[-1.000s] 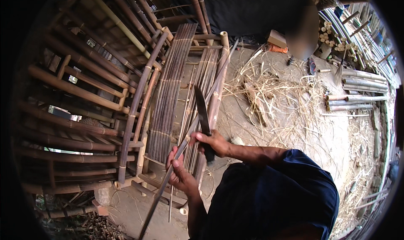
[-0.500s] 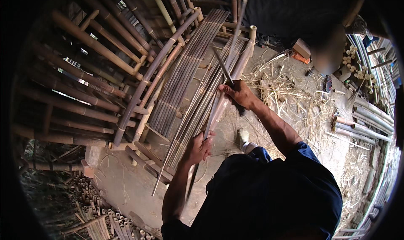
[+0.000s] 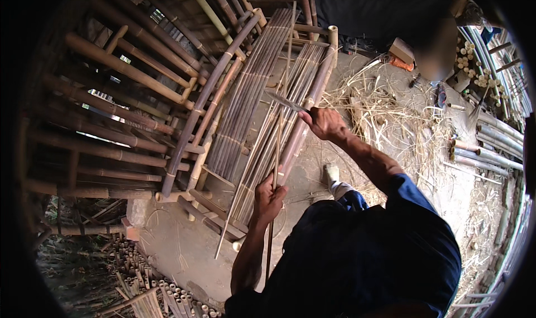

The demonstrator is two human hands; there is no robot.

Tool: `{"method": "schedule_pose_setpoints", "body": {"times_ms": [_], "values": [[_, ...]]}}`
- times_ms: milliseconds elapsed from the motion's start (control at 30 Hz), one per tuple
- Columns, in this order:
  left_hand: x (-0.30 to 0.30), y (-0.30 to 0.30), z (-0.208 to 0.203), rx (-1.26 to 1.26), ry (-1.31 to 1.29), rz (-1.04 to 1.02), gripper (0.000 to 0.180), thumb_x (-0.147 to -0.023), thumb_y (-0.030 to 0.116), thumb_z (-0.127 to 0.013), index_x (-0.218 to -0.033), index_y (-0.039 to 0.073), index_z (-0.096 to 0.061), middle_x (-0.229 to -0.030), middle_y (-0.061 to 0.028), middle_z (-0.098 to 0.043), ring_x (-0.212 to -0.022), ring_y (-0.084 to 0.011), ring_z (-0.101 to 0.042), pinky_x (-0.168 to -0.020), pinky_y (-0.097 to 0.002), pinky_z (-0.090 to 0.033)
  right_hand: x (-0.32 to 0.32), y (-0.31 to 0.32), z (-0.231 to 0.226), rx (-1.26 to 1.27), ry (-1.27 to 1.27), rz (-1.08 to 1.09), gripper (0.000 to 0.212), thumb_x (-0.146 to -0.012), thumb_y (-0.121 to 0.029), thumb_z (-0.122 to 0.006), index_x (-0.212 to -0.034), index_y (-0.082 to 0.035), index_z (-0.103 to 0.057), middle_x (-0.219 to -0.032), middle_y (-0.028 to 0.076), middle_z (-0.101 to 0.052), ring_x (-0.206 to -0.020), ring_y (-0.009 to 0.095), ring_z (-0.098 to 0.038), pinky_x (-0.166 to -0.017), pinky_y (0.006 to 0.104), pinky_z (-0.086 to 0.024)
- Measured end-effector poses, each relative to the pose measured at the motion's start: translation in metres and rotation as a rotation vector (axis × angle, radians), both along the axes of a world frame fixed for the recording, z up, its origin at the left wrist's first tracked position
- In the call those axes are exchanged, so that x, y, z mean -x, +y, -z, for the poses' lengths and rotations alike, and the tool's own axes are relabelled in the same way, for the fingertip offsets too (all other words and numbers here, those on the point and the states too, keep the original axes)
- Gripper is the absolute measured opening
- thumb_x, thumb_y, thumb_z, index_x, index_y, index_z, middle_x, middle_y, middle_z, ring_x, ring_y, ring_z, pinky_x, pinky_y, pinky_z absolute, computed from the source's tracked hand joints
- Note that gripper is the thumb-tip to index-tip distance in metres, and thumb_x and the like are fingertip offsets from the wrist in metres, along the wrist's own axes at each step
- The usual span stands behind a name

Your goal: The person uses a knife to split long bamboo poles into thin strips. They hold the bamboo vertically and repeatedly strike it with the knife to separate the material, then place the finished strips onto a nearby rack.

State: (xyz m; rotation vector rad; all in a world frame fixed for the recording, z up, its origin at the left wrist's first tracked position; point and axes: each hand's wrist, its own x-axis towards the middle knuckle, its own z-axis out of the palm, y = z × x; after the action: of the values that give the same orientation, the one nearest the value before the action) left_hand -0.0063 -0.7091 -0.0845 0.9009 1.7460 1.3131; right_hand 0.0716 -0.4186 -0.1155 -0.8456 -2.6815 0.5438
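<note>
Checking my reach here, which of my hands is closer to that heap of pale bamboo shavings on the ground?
Right. The right hand, gripping the knife, is beside the shavings heap; the left hand, holding the thin bamboo strip, is lower and farther away.

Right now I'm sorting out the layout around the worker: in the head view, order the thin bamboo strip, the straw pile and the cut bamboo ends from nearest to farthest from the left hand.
1. Thin bamboo strip, gripped in the left hand.
2. Cut bamboo ends, lower left on the ground.
3. Straw pile, upper right, beyond the right hand.
</note>
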Motion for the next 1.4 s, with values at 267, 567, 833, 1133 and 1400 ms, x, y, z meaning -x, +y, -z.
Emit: {"method": "schedule_pose_setpoints", "body": {"times_ms": [267,567,833,1133,1400], "values": [[-0.001,0.001,-0.030,0.030,0.024,0.018,0.046,-0.088,0.003,-0.057,-0.135,0.000,-0.053,-0.064,0.0066,-0.040,-0.054,-0.0019,-0.036,-0.047,-0.0225,-0.028,-0.013,-0.014,0.012,-0.120,0.108,-0.045,0.063,-0.097,-0.063,-0.040,-0.068,-0.011,-0.060,-0.049,0.005,-0.048,-0.039,0.014,-0.046,-0.034,0.0343,-0.033],[-0.006,-0.020,-0.032,0.064,0.057,0.091,0.053,-0.087,0.000,-0.054,-0.139,-0.003,-0.046,-0.063,0.0062,-0.039,-0.054,-0.0025,-0.035,-0.049,-0.0222,-0.028,-0.014,-0.006,-0.012,-0.051,0.063,-0.107,0.077,-0.096,-0.069,-0.030,-0.070,-0.005,-0.063,-0.060,0.017,-0.062,-0.047,0.029,-0.061,-0.045,0.0426,-0.047],[-0.018,-0.054,-0.046,0.097,0.171,0.195,0.054,-0.090,0.010,-0.062,-0.140,-0.004,-0.044,-0.060,0.0056,-0.037,-0.054,-0.0034,-0.036,-0.049,-0.0250,-0.031,-0.017,0.058,-0.023,0.084,-0.121,-0.014,0.067,-0.101,-0.061,-0.023,-0.109,-0.011,-0.067,-0.061,0.012,-0.058,-0.043,0.017,-0.050,-0.043,0.0381,-0.049],[-0.028,-0.142,-0.046,0.346,-0.025,0.198,0.053,-0.086,0.007,-0.070,-0.136,0.009,-0.054,-0.055,0.0065,-0.040,-0.052,-0.0031,-0.038,-0.049,-0.0226,-0.034,-0.045,0.181,-0.036,0.861,0.374,0.306,0.081,-0.088,-0.077,-0.041,-0.097,0.000,-0.065,-0.076,0.014,-0.066,-0.049,0.018,-0.055,-0.053,0.0404,-0.051],[0.064,-0.078,-0.009,0.443,0.494,0.160,0.050,-0.100,0.042,-0.049,-0.132,0.004,-0.056,-0.121,-0.0250,-0.063,-0.118,-0.0310,-0.060,-0.094,-0.0403,-0.048,0.001,0.030,-0.039,0.996,0.677,0.248,0.028,-0.100,-0.021,-0.047,-0.093,0.000,-0.064,-0.066,0.010,-0.063,-0.049,0.015,-0.057,-0.041,0.0295,-0.048]]}}
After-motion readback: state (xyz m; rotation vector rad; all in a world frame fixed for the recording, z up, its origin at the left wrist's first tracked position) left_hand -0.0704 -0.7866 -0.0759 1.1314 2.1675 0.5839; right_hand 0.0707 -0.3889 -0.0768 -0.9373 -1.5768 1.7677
